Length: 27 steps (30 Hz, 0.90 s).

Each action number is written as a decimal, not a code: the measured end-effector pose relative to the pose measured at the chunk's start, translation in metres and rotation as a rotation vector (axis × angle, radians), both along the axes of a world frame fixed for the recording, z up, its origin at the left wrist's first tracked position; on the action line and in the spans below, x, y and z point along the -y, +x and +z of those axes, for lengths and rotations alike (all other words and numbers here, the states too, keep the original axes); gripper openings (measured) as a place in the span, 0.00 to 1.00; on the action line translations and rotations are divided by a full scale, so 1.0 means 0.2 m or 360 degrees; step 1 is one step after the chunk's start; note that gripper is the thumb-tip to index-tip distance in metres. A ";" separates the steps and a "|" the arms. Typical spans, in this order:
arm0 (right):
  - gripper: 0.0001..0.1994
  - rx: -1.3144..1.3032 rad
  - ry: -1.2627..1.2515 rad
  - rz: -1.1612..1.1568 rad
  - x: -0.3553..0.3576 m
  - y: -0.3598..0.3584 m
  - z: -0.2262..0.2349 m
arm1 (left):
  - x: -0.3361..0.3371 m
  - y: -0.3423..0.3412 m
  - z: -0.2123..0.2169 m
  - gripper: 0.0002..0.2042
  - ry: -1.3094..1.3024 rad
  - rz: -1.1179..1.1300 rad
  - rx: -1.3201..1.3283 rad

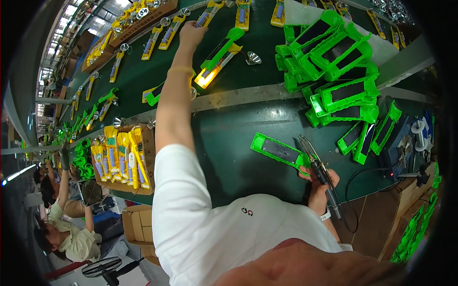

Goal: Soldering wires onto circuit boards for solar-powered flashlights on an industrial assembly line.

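Right hand (318,183): closed around the handle of a soldering iron (320,171), tip pointing up and away from the person; a dark cable runs from it.
Left hand (192,32): arm stretched far across the counter (238,143), fingers resting on a yellow lamp body (206,15) at the far side; whether it grips the piece cannot be told.
Green housing (280,151): flat on the counter, just beside the iron's tip, left of the right hand.
Lit unit (217,59): green-and-yellow lamp, glowing at its near end, right of the left forearm.
Green housing pile (341,71): stacked at the right, beyond the right hand.
Cardboard box (125,159): yellow lamps upright inside, left of the person.
Co-worker (67,229): seated lower left.
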State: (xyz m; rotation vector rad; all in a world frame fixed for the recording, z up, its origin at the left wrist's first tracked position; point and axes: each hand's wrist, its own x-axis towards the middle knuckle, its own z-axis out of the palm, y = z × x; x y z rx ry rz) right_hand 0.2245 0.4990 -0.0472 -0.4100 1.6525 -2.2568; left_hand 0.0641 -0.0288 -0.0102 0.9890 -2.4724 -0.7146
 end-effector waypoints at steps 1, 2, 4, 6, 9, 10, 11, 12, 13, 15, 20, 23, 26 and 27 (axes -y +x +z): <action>0.28 0.0017 0.0010 -0.0033 0.00 0.00 -0.01 | -0.19 0.10 0.07 0.29 0.0083 -0.0202 -0.0134; 0.28 0.0014 0.0011 -0.0023 0.00 0.00 -0.01 | -0.31 0.26 0.11 0.27 0.0371 -0.0417 -0.0227; 0.27 0.0064 -0.0024 -0.0018 -0.02 -0.01 -0.03 | -0.59 0.59 0.21 0.25 0.0678 -0.0824 -0.0157; 0.24 0.0106 -0.0114 0.0086 -0.04 -0.03 -0.03 | -0.76 0.93 0.16 0.29 0.0789 -0.1429 0.0113; 0.21 0.0377 -0.0183 0.0266 -0.02 -0.09 -0.01 | -1.12 1.21 0.11 0.23 0.0463 -0.1857 0.0232; 0.21 0.0362 -0.0098 0.0359 0.00 -0.09 0.01 | -1.20 1.27 0.10 0.23 0.0210 -0.1786 0.0211; 0.21 0.0346 -0.0016 0.0444 0.03 -0.07 0.02 | -1.24 1.28 0.08 0.23 0.0179 -0.1721 0.0182; 0.21 0.0184 0.0105 0.0435 0.07 -0.07 0.07 | -1.25 1.30 0.06 0.23 0.0144 -0.1647 0.0155; 0.20 0.0078 0.0205 0.0401 0.09 -0.07 0.11 | -1.25 1.32 0.05 0.23 0.0163 -0.1647 0.0165; 0.20 -0.0315 0.0244 0.0204 0.10 -0.10 0.12 | -1.21 1.34 0.05 0.26 0.0147 -0.1409 0.0125; 0.18 -0.0072 -0.0296 -0.0382 0.00 -0.09 0.04 | -1.25 1.39 0.06 0.23 -0.0574 -0.1376 -0.0076; 0.15 -0.0030 -0.0376 -0.0307 -0.02 -0.06 0.06 | -1.33 1.36 0.00 0.17 -0.0786 -0.1456 -0.0352; 0.12 0.0088 -0.0335 -0.0161 0.02 -0.02 0.09 | -1.36 1.33 -0.03 0.11 -0.0231 -0.1350 -0.0503; 0.12 0.0128 -0.0314 -0.0130 0.04 -0.01 0.09 | -1.39 1.33 -0.03 0.11 -0.0228 -0.1347 -0.0499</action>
